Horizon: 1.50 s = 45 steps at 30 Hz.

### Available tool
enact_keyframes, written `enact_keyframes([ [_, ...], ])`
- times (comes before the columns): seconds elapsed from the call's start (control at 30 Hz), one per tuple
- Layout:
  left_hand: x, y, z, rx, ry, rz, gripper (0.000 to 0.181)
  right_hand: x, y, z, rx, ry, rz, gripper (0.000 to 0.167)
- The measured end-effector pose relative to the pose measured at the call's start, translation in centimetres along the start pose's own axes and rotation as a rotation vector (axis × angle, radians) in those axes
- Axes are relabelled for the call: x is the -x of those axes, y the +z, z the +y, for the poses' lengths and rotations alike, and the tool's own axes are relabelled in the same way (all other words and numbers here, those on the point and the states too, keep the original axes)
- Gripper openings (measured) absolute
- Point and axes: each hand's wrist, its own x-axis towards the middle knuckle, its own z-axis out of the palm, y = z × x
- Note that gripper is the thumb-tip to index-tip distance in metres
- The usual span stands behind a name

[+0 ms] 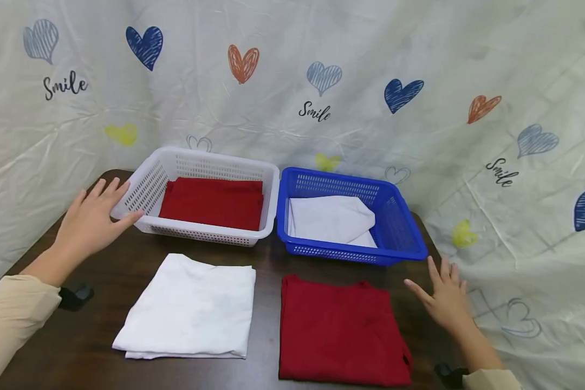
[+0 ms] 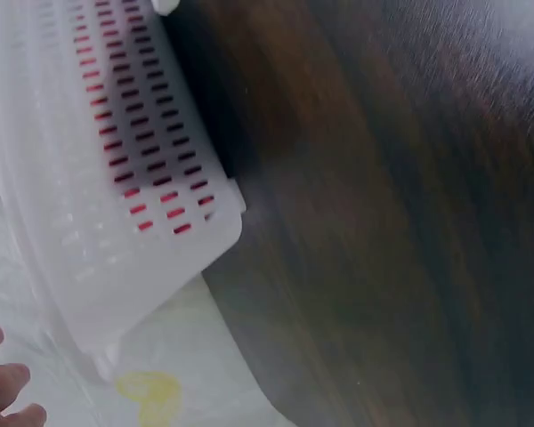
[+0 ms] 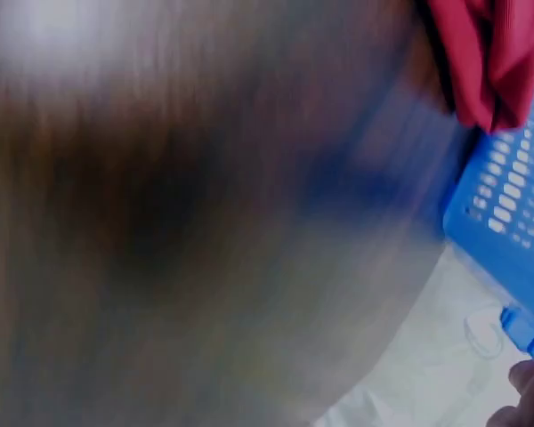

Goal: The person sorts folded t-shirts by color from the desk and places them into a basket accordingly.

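My left hand [image 1: 91, 219] is spread at the left end of the white basket [image 1: 200, 234], its thumb by the front rim; whether it touches is unclear. Inside that basket lies folded red cloth [image 1: 212, 203]. My right hand [image 1: 446, 298], fingers spread and holding nothing, is just right of the blue basket's [image 1: 341, 252] front corner. That basket holds white cloth [image 1: 329, 219]. In front of the baskets lie a folded white cloth [image 1: 190, 309] at left and a folded red cloth [image 1: 341, 333] at right. Fingertips show at the edges of both wrist views.
The two baskets stand side by side at the back of the dark wooden table [image 1: 265, 325]. Behind and beside the table hangs a pale curtain [image 1: 273, 108] printed with hearts and words. Black straps are at both wrists.
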Motion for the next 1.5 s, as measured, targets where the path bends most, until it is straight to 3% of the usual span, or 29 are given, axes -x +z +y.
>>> enact_keyframes([
  [0.37,2.2,0.7,0.9,-0.003,0.025,0.008,0.083,0.5,0.4,-3.5,-0.069,-0.013,-0.121,0.099],
  [0.67,3.4,0.7,1.2,-0.006,0.028,0.014,0.087,0.5,0.6,-6.3,-0.117,-0.075,-0.099,0.096],
  [1.0,6.1,1.5,1.5,0.012,0.041,0.028,0.086,1.7,1.8,-9.0,-0.214,-0.102,-0.131,0.093],
  [1.5,8.1,2.7,1.8,0.039,0.055,0.049,0.087,2.5,3.6,-13.3,-0.284,-0.179,-0.144,0.089],
])
